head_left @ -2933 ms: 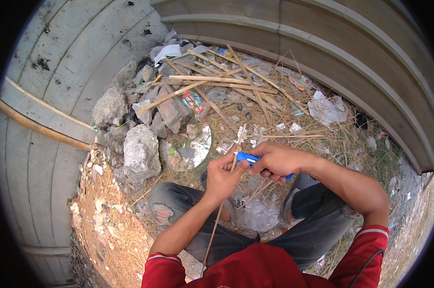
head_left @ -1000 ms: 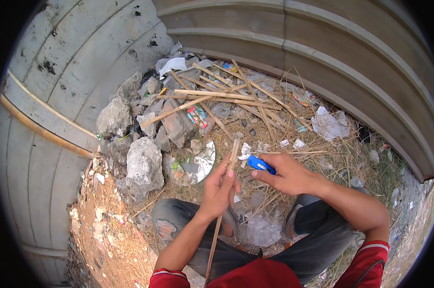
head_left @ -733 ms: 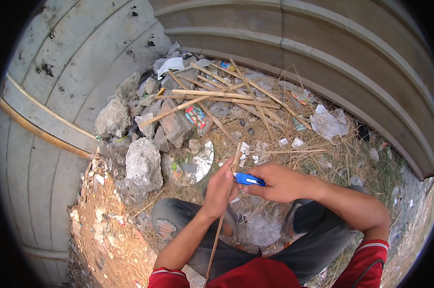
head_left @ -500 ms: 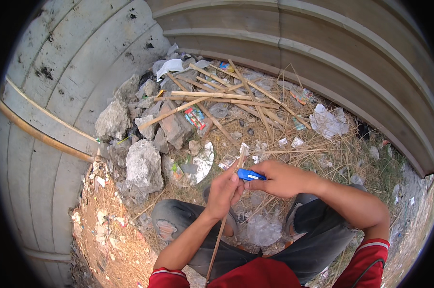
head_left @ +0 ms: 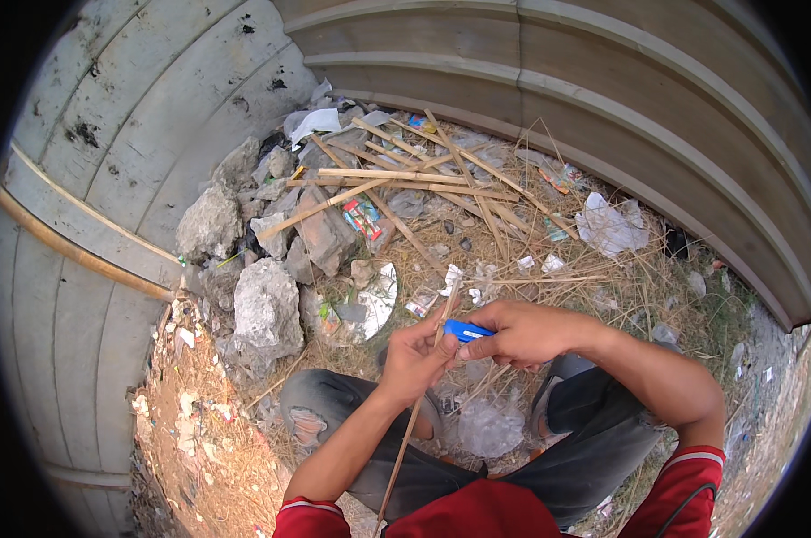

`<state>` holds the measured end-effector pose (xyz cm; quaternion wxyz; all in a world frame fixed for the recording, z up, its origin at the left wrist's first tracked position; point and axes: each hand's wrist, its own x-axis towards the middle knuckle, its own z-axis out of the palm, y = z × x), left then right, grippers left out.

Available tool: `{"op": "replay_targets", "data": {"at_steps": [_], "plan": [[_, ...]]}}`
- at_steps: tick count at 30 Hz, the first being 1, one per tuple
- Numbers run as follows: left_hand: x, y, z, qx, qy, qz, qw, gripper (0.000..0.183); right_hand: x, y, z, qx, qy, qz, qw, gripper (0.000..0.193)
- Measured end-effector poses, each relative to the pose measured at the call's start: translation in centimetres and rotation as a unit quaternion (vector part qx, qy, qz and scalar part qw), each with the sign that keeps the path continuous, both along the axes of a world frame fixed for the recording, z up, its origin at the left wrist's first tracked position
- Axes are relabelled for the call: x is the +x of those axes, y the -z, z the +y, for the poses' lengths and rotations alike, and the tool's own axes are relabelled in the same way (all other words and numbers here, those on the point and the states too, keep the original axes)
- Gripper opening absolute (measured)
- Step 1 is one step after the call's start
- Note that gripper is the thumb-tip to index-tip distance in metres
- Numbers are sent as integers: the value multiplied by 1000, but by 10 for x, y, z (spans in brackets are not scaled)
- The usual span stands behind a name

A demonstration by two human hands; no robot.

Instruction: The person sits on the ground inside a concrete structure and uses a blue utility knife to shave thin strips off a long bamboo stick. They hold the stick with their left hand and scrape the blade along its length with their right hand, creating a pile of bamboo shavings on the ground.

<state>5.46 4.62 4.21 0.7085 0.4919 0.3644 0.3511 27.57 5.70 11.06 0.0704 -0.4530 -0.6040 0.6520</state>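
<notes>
Thin wooden strip (head_left: 396, 462): ctr. of frame, running down to lower edge. L hand (head_left: 414, 363) pinches it near upper end, prob. to steady it. R hand (head_left: 526, 334) is closed around blue cutter (head_left: 466, 331), front end against or just beside strip; can't tell which from where I stand. Hands close together, approx. ctr., likely for control. Upper ctr.: loose strips (head_left: 396, 176) lie crossed, some over rocks (head_left: 268, 309), prob. kept within reach. Upper R: ribbed metal wall (head_left: 638, 117).

A long, thin tan stick (head_left: 412, 420) slants up rightward, a blue tool (head_left: 466, 331) crosswise near its upper end.
</notes>
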Motion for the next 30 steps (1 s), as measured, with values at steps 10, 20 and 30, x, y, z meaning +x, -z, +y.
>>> {"op": "replay_targets", "data": {"at_steps": [10, 20, 30], "plan": [[-3, 11, 0, 41, -46, 110, 992, 38, -20, 33, -15, 259, 106, -32, 960, 30], [2, 6, 4, 2, -105, 133, 986, 29, -34, 54, -20, 293, 170, -39, 940, 24], [-3, 3, 3, 10, -45, 72, 996, 41, -18, 50, 3, 278, 25, 67, 958, 33]]}}
